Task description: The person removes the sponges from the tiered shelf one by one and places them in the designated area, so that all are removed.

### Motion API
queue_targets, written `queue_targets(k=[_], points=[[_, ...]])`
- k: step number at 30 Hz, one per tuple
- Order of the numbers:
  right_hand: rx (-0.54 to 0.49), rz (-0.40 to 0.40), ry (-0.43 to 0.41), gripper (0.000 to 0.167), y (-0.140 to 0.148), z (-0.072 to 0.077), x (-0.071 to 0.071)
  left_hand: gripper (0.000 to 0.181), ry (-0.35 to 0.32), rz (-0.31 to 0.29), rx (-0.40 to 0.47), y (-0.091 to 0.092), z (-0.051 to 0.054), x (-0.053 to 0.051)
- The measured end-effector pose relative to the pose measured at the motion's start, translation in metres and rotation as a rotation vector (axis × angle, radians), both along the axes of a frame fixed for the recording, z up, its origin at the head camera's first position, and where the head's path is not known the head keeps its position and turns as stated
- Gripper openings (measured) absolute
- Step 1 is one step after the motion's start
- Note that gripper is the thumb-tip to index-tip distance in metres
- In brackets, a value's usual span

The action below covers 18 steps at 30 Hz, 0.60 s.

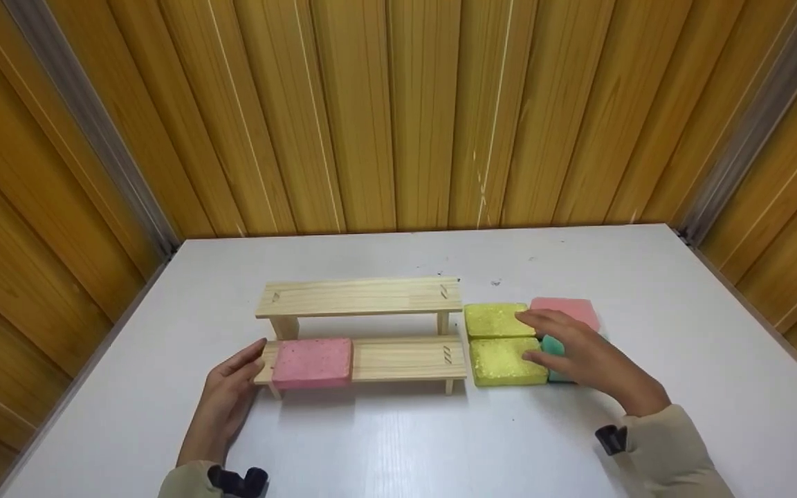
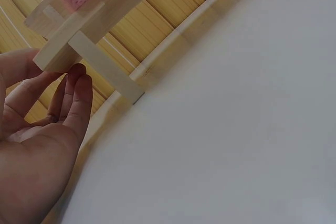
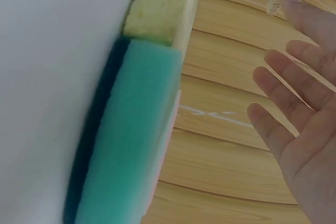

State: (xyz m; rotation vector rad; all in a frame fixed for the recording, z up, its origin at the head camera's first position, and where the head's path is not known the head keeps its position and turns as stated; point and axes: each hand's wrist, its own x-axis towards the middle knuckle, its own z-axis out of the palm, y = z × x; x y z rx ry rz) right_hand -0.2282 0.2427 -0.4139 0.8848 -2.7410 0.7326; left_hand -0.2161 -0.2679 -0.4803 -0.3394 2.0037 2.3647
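Note:
At the near end of the head view is a wooden stepped rack (image 1: 398, 359), its rear board (image 1: 360, 296) higher than the front one. A pink sponge (image 1: 313, 363) lies on the left part of the front board. My left hand (image 1: 225, 394) holds that board's left end, with fingertips against its underside in the left wrist view. To the right of the rack, my right hand (image 1: 589, 356) hovers with spread fingers above two yellow sponges (image 1: 494, 321) and a green sponge (image 3: 128, 129), which it partly hides in the head view. Nothing is in its grasp.
Behind the green sponge lies another pink sponge (image 1: 568, 311), partly covered by the right hand in the head view. White tabletop (image 1: 398, 443) surrounds everything. Yellow wood-patterned panels (image 1: 398, 117) rise at the back and both sides.

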Motion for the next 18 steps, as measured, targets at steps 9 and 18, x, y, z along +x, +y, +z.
queue_targets(k=[9, 18], points=[[-0.005, 0.076, 0.024, 0.055, -0.018, 0.007, -0.001, 0.053, 0.0, 0.004, 0.008, 0.0, 0.0, 0.0], [-0.026, 0.168, 0.022, 0.055, -0.037, 0.014, -0.004, 0.055, 0.002, 0.007, 0.042, 0.001, -0.001, -0.001]])
